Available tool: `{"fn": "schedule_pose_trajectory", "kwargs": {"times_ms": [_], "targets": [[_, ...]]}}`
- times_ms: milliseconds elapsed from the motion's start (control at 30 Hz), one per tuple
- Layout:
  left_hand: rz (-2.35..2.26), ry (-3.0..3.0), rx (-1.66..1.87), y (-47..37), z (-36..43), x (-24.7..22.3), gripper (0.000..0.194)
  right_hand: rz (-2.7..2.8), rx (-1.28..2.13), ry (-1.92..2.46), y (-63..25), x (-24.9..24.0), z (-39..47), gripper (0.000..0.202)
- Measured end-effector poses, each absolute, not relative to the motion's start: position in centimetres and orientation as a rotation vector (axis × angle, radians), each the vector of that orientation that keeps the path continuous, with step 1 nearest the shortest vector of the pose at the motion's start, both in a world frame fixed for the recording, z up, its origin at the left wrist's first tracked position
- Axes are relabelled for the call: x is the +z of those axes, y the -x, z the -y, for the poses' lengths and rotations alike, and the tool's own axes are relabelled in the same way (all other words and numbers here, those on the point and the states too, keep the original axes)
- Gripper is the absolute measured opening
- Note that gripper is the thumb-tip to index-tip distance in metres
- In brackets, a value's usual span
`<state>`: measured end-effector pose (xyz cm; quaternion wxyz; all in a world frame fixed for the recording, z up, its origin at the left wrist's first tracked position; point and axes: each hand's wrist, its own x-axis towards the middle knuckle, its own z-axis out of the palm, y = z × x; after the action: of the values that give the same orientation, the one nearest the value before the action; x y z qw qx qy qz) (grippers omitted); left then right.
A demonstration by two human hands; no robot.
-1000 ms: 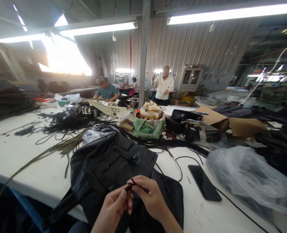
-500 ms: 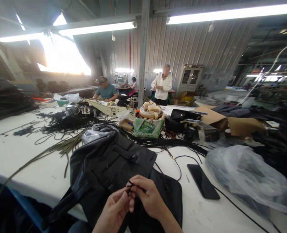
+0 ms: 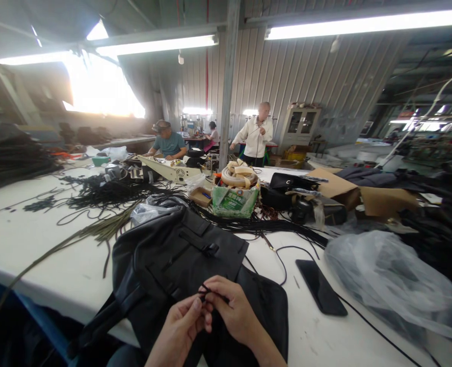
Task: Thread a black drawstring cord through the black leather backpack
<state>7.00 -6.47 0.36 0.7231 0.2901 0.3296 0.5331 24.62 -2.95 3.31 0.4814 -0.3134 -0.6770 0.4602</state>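
A black backpack lies on the white table under my hands, its flap spread toward the right. My left hand and my right hand meet above it, fingertips almost touching. Between them they pinch a thin black cord, crossed or looped at the fingertips; whether it is knotted I cannot tell. The fingers of both hands are closed, and most of the cord is hidden behind them.
Right of the backpack lie a black phone and a clear plastic bag. Behind it stands a green box of rolled strips, beside bundles of black cords. A person in a white top stands across the table; another person sits.
My hands stay together over the backpack, with only a slight shift of the cord at the fingertips. The standing person has spread their arms, a thin dark line at one hand.
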Motion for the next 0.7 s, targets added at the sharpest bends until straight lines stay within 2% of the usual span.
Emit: {"fn": "schedule_pose_trajectory", "kwargs": {"times_ms": [333,533,700], "targets": [[-0.751,-0.356,1.294,-7.8,5.6,-0.3,0.062,1.332,1.153,0.877,-25.7,3.3,2.4,0.036],[-0.746,-0.300,1.302,-7.7,5.8,-0.2,0.061,1.384,1.225,0.922,-25.6,4.1,2.9,0.039],[-0.736,-0.328,1.311,-7.3,5.9,-0.5,0.059,1.685,1.248,0.833,-25.9,6.1,3.1,0.040]]}}
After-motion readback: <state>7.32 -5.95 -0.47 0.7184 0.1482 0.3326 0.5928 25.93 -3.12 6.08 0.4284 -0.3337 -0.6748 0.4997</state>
